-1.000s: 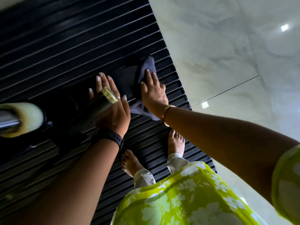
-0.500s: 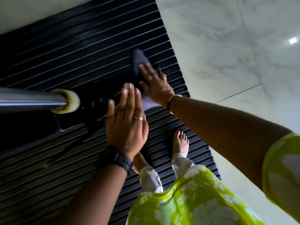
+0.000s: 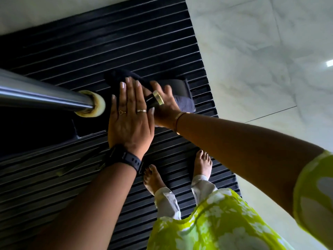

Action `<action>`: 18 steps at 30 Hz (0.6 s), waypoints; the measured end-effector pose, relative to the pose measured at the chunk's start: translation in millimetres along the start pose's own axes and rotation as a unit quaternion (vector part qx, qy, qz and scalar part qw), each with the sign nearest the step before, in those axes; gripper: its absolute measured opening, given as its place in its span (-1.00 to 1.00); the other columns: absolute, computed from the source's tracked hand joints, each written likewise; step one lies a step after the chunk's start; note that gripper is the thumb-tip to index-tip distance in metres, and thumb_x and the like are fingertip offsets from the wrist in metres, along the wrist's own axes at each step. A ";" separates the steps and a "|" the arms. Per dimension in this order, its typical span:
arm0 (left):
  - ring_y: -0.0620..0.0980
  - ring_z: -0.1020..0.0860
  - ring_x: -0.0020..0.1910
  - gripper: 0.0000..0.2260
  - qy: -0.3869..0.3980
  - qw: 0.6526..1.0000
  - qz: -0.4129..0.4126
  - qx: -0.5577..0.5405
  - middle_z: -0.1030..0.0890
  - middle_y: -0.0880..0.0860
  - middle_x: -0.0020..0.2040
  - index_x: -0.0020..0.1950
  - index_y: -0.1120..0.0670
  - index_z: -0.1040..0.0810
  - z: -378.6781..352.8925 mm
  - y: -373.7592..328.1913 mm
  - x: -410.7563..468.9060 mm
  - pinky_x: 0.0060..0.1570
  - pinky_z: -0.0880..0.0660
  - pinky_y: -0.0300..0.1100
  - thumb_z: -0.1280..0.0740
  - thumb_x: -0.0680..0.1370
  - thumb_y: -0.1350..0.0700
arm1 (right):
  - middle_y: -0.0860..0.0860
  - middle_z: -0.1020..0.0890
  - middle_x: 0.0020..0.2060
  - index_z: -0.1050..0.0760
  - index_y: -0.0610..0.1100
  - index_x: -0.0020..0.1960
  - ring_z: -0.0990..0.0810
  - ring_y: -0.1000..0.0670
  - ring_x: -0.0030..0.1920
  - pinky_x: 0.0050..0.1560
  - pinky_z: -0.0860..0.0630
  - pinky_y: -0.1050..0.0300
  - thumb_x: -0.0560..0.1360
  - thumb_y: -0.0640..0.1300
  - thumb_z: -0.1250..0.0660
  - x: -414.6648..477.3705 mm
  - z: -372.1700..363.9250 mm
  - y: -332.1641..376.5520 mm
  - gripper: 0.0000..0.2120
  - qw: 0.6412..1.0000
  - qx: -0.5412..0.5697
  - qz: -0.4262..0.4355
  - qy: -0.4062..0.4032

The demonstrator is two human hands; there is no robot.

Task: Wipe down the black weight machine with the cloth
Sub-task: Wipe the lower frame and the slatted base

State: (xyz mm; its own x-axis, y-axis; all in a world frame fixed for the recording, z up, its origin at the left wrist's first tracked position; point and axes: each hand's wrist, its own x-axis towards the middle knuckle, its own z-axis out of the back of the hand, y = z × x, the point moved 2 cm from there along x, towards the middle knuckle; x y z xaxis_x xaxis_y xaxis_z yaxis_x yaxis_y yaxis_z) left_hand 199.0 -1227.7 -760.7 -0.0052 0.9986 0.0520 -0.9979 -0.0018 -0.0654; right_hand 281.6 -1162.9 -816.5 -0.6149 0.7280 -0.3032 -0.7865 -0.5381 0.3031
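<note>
Left hand (image 3: pixel 129 121) now overlaps the right hand (image 3: pixel 166 109), fingers straight and flat on the black weight machine (image 3: pixel 177 85); right fingers, spread, press the cloth (image 3: pixel 184 105).

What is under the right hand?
The grey cloth, which the right hand presses against the black weight machine. The cloth's middle and the surface beneath it are covered by the palm.
</note>
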 end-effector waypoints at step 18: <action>0.20 -0.14 0.53 -0.48 -0.020 1.000 -0.003 -0.008 -0.16 0.30 0.53 0.55 0.29 -0.04 -3.4 0.9 -0.2 0.49 0.00 0.02 0.06 0.68 -0.01 | -0.17 -0.17 0.45 0.05 -0.02 0.58 -0.25 -0.16 0.33 0.31 -0.27 -0.06 0.60 0.09 -0.19 11.2 1.6 -14.5 -0.33 0.949 0.176 -0.261 -0.030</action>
State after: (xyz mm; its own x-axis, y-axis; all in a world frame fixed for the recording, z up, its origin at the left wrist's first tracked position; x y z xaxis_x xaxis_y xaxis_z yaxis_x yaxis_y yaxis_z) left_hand 198.4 -1227.7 -764.1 -0.0020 0.9958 0.0918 -0.9968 0.0054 -0.0803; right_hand 286.3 -1146.2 -822.8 -0.1332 0.8853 -0.4456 -0.9089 0.0702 0.4112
